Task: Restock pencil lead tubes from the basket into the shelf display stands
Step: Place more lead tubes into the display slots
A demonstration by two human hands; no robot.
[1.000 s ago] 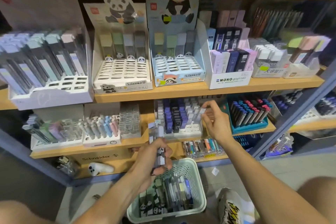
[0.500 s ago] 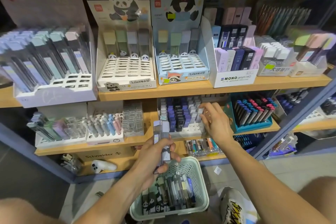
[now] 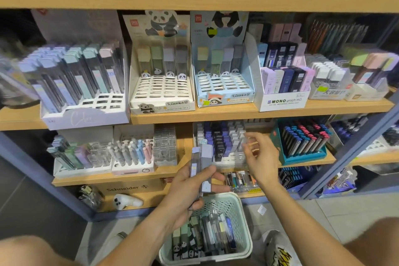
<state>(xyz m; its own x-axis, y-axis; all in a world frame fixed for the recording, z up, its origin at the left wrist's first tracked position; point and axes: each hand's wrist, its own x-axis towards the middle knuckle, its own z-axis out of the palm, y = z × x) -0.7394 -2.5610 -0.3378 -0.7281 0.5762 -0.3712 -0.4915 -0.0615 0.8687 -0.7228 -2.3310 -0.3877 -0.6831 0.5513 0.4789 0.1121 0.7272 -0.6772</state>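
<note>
— so, where are the tubes?

— a few stand upright in the left hand (image 3: 185,192), thumb and fingers curled round them. the front tube (image 3: 206,170) is grey-lilac with a pale label near its foot. they sit just above the basket (image 3: 243,229).

— and the basket?

— pale green, on the floor below the lowest shelf, with more tubes (image 3: 205,236) lying in it — some with panda prints.

— the right hand?

— right hand (image 3: 260,157) is in front of the white stand (image 3: 228,158) on the lower shelf, fingers spread and loosely bent, gripping nothing that i can see. its fingertips are near the stand's right side; touching or not, i cannot tell, it is blurred.

— what's in that stand?

— rows of purple, black and white tubes, with open slots at the front. beside it on the right is a teal stand (image 3: 302,155) of dark tubes with blue and red caps. above, two panda stands (image 3: 162,93) each hold one back row, their front slots bare.
</note>
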